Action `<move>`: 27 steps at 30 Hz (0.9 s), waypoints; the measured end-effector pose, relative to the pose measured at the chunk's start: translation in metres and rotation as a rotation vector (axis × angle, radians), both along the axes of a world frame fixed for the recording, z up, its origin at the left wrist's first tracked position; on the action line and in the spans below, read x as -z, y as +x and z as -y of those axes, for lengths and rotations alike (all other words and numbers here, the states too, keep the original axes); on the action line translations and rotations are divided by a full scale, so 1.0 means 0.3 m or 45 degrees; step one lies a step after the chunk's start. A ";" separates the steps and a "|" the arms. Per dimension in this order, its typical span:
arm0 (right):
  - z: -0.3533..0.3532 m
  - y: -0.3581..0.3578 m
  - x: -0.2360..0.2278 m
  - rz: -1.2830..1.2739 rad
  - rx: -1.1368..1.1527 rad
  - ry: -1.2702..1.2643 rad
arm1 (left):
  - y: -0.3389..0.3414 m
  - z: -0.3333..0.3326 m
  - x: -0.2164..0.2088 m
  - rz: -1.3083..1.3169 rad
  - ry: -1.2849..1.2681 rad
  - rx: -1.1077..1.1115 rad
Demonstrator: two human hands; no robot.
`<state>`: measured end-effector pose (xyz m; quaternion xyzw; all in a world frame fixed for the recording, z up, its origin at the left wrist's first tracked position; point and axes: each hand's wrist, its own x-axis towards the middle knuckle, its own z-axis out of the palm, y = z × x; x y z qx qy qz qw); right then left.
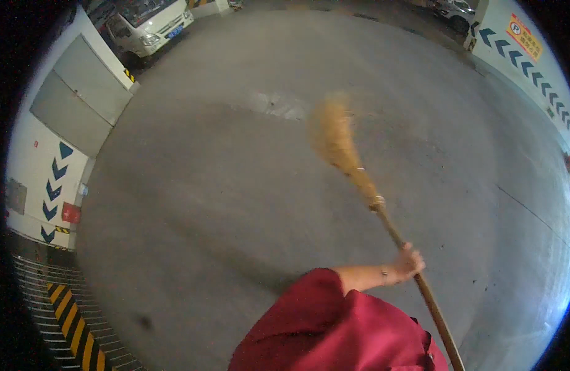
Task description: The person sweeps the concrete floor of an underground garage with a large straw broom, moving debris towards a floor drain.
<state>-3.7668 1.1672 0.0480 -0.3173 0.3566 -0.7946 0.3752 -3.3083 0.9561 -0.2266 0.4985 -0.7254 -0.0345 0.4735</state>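
Head view is giving me a wide grey floor (235, 173) first, with a white left wall (34, 164) and a white right wall (544, 71) bounding it, both carrying dark chevrons. At the upper left, a white vehicle (150, 31) is standing near a pair of grey doors (81, 93), and a black-and-yellow strip (78, 328) is slanting through the lower left corner. Closer in, I'm seeing the broom (390, 226), which is lying ahead of the body and to its right, its long axis running from the lower right edge up and leftward to the bristles (334, 133). Those are blurring, so I'm not able to tell whether they are touching the floor. A pale patch (276, 105) is showing just left of them. What I'm reading as the left arm is crossing in front of the red shirt (365, 328), forearm pointing rightward and nearly level, elbow side by the short sleeve. At its end the left hand (410, 263) is wrapping around the handle (434, 308), clamped below the binding and well apart from the bristles. The right hand isn't showing, so I'm not guessing at its grip. Smallest of all, a thin band (384, 274) is circling the visible wrist.
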 end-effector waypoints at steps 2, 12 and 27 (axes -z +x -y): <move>0.196 0.120 0.163 0.035 -0.104 0.110 | 0.282 -0.013 -0.082 0.253 0.081 -0.102; 0.924 1.297 0.463 0.017 -1.422 0.353 | 1.127 -0.696 -0.028 0.327 1.088 -0.952; 0.702 1.009 0.108 -0.167 -0.283 0.479 | 1.009 0.288 0.030 0.466 0.825 0.112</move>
